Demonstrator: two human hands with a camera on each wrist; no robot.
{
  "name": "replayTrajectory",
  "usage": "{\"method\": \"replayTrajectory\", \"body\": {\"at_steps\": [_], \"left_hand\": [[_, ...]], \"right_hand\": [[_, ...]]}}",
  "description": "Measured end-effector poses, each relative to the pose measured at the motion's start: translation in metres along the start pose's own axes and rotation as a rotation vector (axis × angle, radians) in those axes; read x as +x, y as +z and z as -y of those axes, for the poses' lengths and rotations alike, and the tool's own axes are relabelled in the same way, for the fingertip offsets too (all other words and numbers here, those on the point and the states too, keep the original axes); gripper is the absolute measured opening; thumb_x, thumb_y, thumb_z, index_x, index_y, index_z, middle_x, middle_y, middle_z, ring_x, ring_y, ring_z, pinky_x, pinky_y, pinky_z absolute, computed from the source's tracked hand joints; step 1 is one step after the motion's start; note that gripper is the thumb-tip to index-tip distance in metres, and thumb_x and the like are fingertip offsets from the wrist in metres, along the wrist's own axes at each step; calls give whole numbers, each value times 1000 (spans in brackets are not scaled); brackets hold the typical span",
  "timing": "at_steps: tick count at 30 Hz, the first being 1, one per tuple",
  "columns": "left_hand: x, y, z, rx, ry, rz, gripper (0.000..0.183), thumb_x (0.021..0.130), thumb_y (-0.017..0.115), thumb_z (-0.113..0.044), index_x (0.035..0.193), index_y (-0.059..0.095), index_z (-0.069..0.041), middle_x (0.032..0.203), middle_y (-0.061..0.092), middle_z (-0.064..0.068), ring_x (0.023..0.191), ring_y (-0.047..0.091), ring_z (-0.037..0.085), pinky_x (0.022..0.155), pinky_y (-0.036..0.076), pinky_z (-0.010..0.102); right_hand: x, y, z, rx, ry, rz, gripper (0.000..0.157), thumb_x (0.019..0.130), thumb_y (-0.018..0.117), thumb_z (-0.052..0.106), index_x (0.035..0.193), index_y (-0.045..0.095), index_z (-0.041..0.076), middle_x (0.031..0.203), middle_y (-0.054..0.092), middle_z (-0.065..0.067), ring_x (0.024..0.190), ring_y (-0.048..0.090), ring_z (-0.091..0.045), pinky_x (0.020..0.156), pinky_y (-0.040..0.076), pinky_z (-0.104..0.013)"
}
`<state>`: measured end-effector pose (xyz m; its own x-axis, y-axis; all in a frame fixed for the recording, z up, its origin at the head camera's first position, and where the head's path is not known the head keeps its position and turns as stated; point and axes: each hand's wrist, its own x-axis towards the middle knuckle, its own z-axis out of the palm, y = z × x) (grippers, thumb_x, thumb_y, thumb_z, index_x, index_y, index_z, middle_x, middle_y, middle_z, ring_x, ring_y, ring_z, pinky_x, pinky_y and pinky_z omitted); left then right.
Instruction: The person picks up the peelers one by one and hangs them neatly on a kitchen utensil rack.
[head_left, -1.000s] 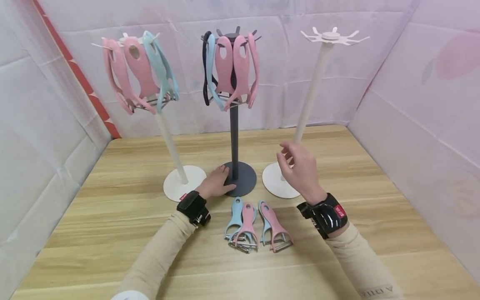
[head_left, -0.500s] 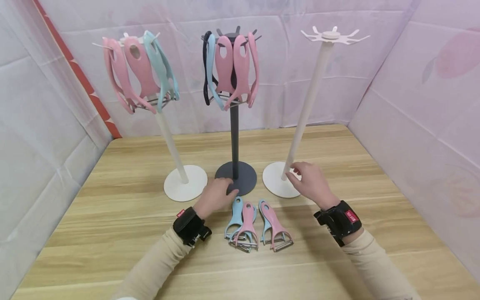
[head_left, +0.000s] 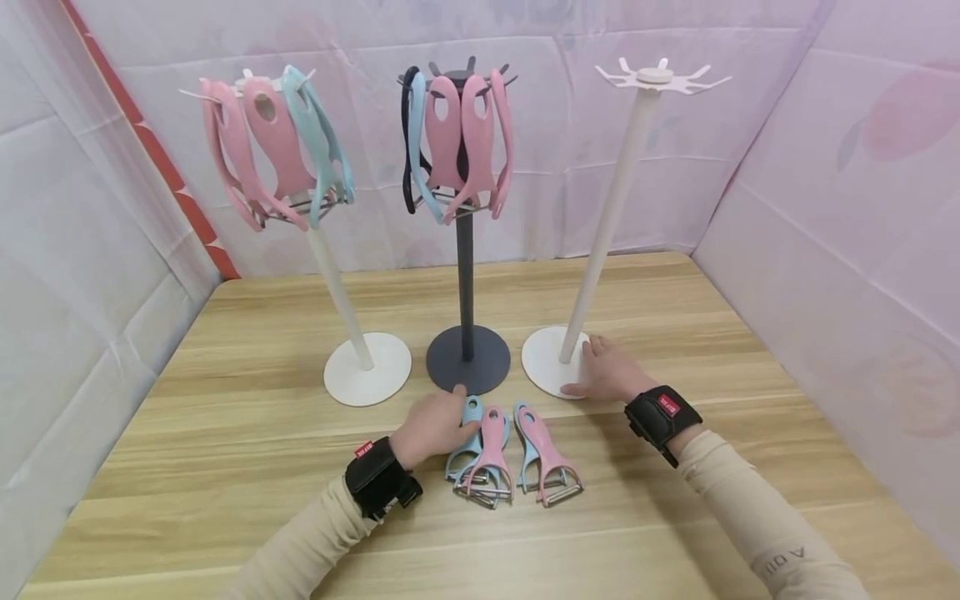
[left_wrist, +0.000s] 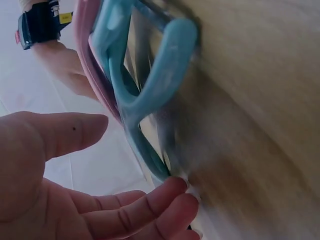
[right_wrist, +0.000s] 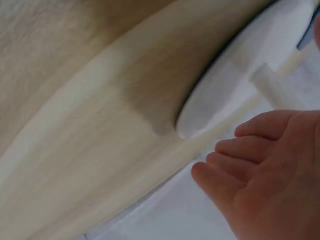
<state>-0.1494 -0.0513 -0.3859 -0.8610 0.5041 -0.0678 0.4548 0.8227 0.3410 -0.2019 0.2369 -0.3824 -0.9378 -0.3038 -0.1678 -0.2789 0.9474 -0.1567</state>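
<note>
My left hand (head_left: 433,425) is at the handle end of a light blue peeler (head_left: 471,412) on the table. In the left wrist view its thumb and fingers stand apart on either side of that peeler (left_wrist: 165,65), fingertips close to the handle's tip. Over it lies a pink peeler (head_left: 492,433), with more blue beneath. Another pink peeler (head_left: 543,442) overlaps a blue one just to the right. My right hand (head_left: 611,373) lies at the white round base (head_left: 542,367) of the right stand. Its fingers look loosely bent beside the base in the right wrist view and hold nothing.
The right stand's hook top (head_left: 654,77) carries no peelers. On the dark middle stand (head_left: 466,275) hang pink, blue and black peelers. Pink and blue ones hang on the left white stand (head_left: 341,292). Fabric walls (head_left: 862,208) enclose the wooden table (head_left: 262,433).
My left hand has come from the dark base down to the peelers. The right hand has dropped from beside the right stand's pole to its base.
</note>
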Motion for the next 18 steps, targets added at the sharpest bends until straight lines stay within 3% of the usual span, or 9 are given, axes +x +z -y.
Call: {"method": "replayTrajectory", "body": {"at_steps": [6, 10, 13, 18], "left_hand": [[2, 6, -5, -30, -4, 44, 45, 86, 60, -25, 111, 52, 12, 54, 34, -3, 44, 38, 10, 39, 28, 21], [4, 9, -7, -56, 13, 17, 22, 84, 61, -20, 81, 55, 0, 58, 32, -3, 47, 34, 10, 40, 26, 21], [6, 9, -10, -74, 41, -21, 32, 82, 62, -17, 59, 41, -10, 56, 29, -3, 46, 30, 10, 41, 24, 21], [9, 8, -12, -90, 55, -60, 45, 76, 65, -14, 50, 29, -15, 48, 21, -7, 40, 25, 7, 39, 21, 19]], "right_hand": [[4, 16, -3, -15, -76, 21, 90, 83, 61, 45, 126, 27, -27, 133, 21, -44, 125, 20, -53, 103, 23, -52], [3, 19, -4, -1, -88, 26, 88, 85, 59, 43, 127, 26, -27, 133, 19, -45, 125, 19, -54, 103, 22, -52], [3, 19, -4, 16, -84, 37, 89, 85, 58, 44, 128, 24, -26, 134, 16, -45, 126, 17, -54, 103, 21, -52], [5, 20, -7, 16, -87, 38, 89, 86, 57, 44, 129, 22, -26, 135, 14, -45, 126, 15, -53, 104, 19, -52]]}}
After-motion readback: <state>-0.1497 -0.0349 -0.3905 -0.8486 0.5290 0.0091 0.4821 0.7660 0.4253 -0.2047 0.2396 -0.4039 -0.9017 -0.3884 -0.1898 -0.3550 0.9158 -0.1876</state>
